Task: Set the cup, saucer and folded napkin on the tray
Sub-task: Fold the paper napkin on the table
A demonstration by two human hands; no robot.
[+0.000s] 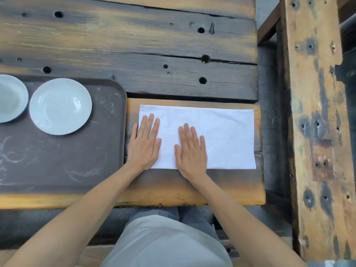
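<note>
A white napkin lies flat as a wide rectangle on the wooden table, just right of a dark brown tray. My left hand rests palm down on the napkin's left end, fingers spread. My right hand lies flat on the napkin near its middle. On the tray's far part sits a pale saucer. A second pale round dish, cut off by the left edge of the view, sits beside it; I cannot tell whether it is the cup.
The table is made of rough dark planks with holes and cracks. Its right edge lies just past the napkin. A worn wooden beam runs alongside on the right, across a gap. My lap is below the table's near edge.
</note>
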